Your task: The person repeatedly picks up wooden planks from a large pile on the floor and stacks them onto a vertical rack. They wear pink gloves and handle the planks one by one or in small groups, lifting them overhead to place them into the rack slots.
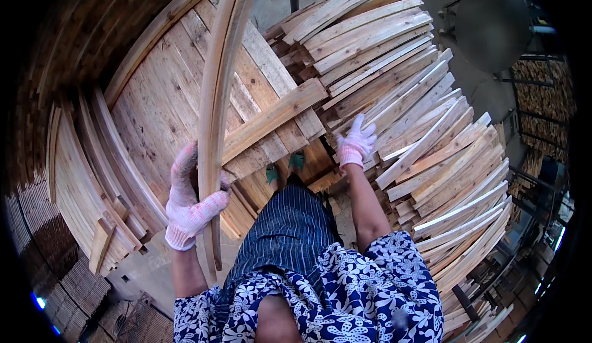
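My left hand [185,213], in a pinkish-white knitted work glove, is closed around a long wooden plank [217,78]. The plank stands on edge and reaches from below the hand up past the top of the view. Gloved the same way, my right hand [356,142] is empty, its fingers spread beside the large pile of wooden slats [394,90] on the right. A shorter board [277,118] lies slantwise across the wooden plank platform [157,90], between the two hands.
Several long boards [92,170] lean or lie along the platform's left side. Stacked wood [49,220] stands farther left, with more racks of wood [542,102] at the far right. My feet in green sandals [296,161] are below the platform's near edge.
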The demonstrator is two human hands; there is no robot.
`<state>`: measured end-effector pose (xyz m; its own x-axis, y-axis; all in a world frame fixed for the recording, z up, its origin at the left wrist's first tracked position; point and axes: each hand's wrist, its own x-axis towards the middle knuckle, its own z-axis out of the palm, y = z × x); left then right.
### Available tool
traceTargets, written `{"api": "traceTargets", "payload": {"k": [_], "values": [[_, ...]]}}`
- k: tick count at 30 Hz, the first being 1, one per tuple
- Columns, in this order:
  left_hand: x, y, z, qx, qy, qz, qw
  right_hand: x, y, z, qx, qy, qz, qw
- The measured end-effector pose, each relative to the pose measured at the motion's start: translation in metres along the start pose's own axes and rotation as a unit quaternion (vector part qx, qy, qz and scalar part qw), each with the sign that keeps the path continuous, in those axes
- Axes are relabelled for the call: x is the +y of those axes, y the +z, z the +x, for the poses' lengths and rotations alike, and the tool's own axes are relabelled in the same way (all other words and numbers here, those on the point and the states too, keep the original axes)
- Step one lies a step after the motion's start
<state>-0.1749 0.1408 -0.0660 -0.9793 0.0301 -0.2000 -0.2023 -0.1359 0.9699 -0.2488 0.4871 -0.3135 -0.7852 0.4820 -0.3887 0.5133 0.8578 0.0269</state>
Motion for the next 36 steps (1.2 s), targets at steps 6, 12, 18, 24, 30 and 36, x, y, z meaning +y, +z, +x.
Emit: {"api": "traceTargets", "payload": {"k": [6, 12, 18, 24, 30, 36], "values": [[-0.005, 0.012, 0.003, -0.017, -0.037, -0.024, 0.999, 0.024, -0.011, 0.03, 0.017, -0.002, -0.028, 0.999], [-0.025, 0.009, -0.003, 0.007, 0.012, 0.038, 0.999, 0.02, -0.024, 0.037, -0.034, 0.008, -0.082, 0.996], [-0.021, 0.012, -0.005, -0.027, -0.063, -0.018, 0.997, 0.014, -0.017, 0.049, -0.033, 0.034, -0.087, 0.995], [-0.014, 0.025, -0.002, -0.007, -0.047, -0.044, 0.998, 0.032, -0.028, 0.044, -0.009, -0.001, 0.022, 1.0], [0.009, 0.031, 0.015, -0.068, -0.062, -0.04, 0.995, 0.115, -0.02, 0.05, 0.226, -0.092, 0.324, 0.914], [0.053, 0.101, 0.075, -0.157, -0.069, -0.053, 0.984, 0.095, -0.177, -0.121, 0.041, -0.032, 0.695, 0.717]]}}
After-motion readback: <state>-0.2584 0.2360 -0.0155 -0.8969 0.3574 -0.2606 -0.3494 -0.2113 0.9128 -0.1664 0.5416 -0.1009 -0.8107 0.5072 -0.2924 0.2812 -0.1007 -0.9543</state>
